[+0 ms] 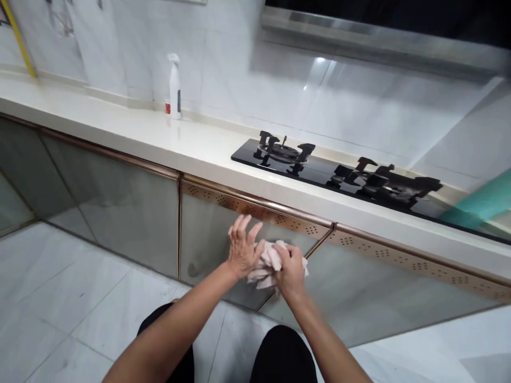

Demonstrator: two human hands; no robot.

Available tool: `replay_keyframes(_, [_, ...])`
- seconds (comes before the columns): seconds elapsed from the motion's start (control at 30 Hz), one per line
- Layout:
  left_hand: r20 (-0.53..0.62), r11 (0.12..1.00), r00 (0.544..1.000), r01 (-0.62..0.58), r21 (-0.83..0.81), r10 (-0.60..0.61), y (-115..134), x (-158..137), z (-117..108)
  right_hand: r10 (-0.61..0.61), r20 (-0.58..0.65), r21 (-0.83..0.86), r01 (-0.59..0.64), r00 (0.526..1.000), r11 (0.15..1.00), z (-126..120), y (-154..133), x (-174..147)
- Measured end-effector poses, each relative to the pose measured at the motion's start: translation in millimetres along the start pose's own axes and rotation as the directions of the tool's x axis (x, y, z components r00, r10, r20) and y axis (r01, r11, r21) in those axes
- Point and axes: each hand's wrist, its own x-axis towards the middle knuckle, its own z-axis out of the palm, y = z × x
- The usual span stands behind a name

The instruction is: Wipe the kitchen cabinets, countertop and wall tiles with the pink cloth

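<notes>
A crumpled pale pink cloth (266,270) is bunched in my right hand (292,270), whose fingers are wrapped round it. Just left of the cloth, my left hand (243,246) has its fingers spread, with the thumb side close to the cloth; whether it touches the cloth I cannot tell. Both hands are in front of a glass-panelled cabinet door (207,234). Along the top of that door runs a copper-coloured strip with small holes (263,211), just above my left fingertips.
Above the cabinets runs a white countertop (120,125) with a black gas hob (319,175). A white spray bottle (174,88) stands by the wall. A range hood (359,42) overhangs the hob. My knees (283,354) are over the tiled floor (67,303).
</notes>
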Motion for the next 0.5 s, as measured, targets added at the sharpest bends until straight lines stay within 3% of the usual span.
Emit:
replay_keyframes(0.13, [-0.054, 0.994, 0.995, 0.081, -0.075, -0.086, -11, -48, 8, -0.150, -0.219, -0.149, 0.119, 0.964, 0.982, 36, -10, 21])
replay_keyframes(0.23, [0.135, 0.980, 0.980, 0.161, -0.119, -0.145, -16, -63, 8, -0.200, -0.221, -0.223, 0.150, 0.955, 0.963, 70, -3, 3])
replay_keyframes(0.3, [0.298, 0.923, 0.917, 0.331, -0.197, -0.265, -14, -70, 10, -0.167, -0.149, -0.228, 0.130, 0.975, 0.965, 86, 6, -17])
replay_keyframes(0.33, [0.352, 0.831, 0.844, 0.500, -0.243, -0.405, -12, -74, 11, -0.145, -0.090, -0.214, 0.124, 0.985, 0.969, 92, 10, -26])
replay_keyframes(0.37, [0.388, 0.671, 0.719, 0.688, -0.277, -0.577, -9, -78, 13, -0.130, -0.021, -0.192, 0.124, 0.991, 0.973, 96, 12, -35])
replay_keyframes(0.4, [0.412, 0.457, 0.546, 0.837, -0.300, -0.730, -5, -83, 15, -0.124, 0.048, -0.167, 0.131, 0.991, 0.977, 99, 13, -42])
replay_keyframes(0.47, [0.439, 0.049, 0.197, 0.944, -0.326, -0.877, 3, -92, 20, -0.124, 0.143, -0.121, 0.142, 0.982, 0.982, 103, 10, -51])
replay_keyframes(0.5, [0.451, -0.082, 0.084, 0.938, -0.337, -0.889, 6, -95, 21, -0.118, 0.156, -0.109, 0.135, 0.981, 0.985, 105, 6, -53])
